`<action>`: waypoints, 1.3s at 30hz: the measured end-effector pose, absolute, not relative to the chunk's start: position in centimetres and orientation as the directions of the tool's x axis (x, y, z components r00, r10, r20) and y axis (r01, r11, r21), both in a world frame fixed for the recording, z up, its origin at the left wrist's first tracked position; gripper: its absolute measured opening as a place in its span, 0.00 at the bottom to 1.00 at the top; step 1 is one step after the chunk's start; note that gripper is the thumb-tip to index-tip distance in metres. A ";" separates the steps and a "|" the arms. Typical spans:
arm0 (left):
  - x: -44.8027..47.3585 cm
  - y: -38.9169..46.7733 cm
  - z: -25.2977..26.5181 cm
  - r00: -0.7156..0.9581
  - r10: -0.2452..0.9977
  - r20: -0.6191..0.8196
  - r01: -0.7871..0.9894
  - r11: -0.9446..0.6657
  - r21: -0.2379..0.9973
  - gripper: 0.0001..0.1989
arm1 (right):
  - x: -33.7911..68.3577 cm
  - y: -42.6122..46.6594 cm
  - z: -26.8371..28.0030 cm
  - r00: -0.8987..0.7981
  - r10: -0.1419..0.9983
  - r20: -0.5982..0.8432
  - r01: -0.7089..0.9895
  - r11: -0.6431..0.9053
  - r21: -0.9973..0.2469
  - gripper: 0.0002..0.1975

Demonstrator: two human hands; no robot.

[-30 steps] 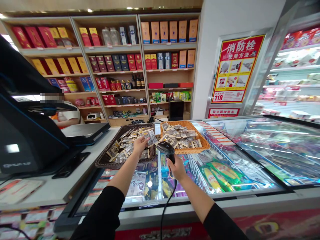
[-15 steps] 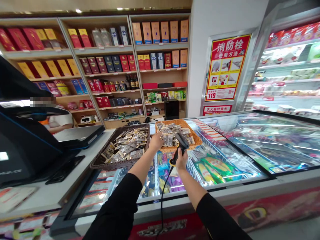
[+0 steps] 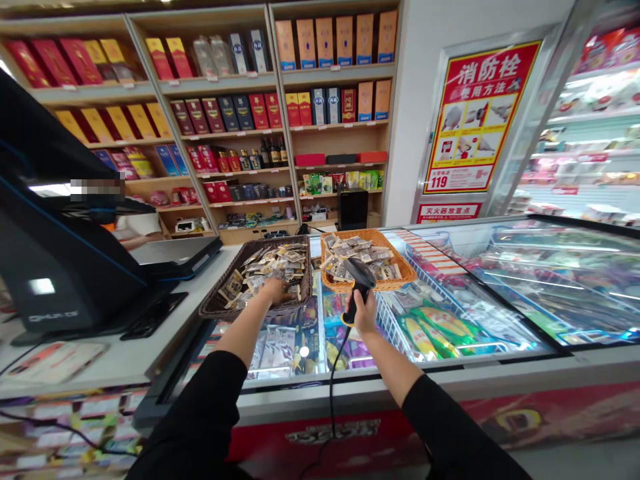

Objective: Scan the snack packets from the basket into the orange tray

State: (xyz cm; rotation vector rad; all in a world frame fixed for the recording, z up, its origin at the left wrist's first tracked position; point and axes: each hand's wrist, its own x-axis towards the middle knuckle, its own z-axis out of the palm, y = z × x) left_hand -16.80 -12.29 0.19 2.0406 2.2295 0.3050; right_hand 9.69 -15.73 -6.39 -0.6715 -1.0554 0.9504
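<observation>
My right hand (image 3: 363, 312) is wrapped around the handle of a black-and-yellow barcode scanner (image 3: 361, 277). The scanner's head is raised in front of the orange wicker basket (image 3: 411, 272), and its cord hangs down over the freezer's front. Small clear-and-tan snack packets (image 3: 350, 248) fill that basket. My left hand (image 3: 275, 289) reaches into the dark brown wicker basket (image 3: 207, 305), touching similar packets (image 3: 280, 257) near its right side. Its fingers are blurred among the packets, so whether they grip one cannot be made out.
Both baskets rest on the glass top of a chest freezer (image 3: 450, 373) holding wire baskets of frozen goods. At left, a counter carries a checkout machine (image 3: 55, 280) and a flat scale plate (image 3: 173, 252). Another person's arm (image 3: 137, 230) shows behind it. Shelves of boxes (image 3: 230, 117) stand beyond.
My left hand has moved left from the orange basket into the brown one. The right hand still holds the scanner. The view has shifted a little, so the scene sits further right.
</observation>
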 end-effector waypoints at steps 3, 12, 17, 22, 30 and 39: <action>-16.4 -12.0 -0.3 -0.113 0.990 0.080 0.966 0.091 0.242 0.28 | 9.8 -15.7 -6.3 0.201 0.889 0.411 -0.282 0.454 -0.845 0.17; -16.6 -12.8 0.9 -0.357 0.805 0.474 0.721 -0.086 0.688 0.15 | 9.7 -16.8 -6.2 0.061 0.861 0.506 -0.227 0.505 -0.833 0.14; -16.6 -13.0 1.0 -0.416 0.860 0.296 0.281 -0.188 0.941 0.26 | 9.4 -17.0 -6.3 0.031 0.865 0.500 -0.216 0.494 -0.842 0.14; -16.2 -13.1 0.3 -0.288 0.947 0.143 0.338 -0.039 0.940 0.15 | 9.5 -16.9 -6.3 0.025 0.867 0.497 -0.224 0.489 -0.843 0.14; -14.6 -13.5 2.8 -0.324 0.893 0.312 0.266 -0.230 0.936 0.13 | 9.1 -17.1 -6.1 0.004 0.843 0.538 -0.171 0.531 -0.830 0.13; -10.7 -10.8 1.7 -0.187 0.882 0.434 0.543 -0.275 0.793 0.10 | 8.9 -17.5 -5.5 -0.014 0.852 0.523 -0.202 0.510 -0.836 0.13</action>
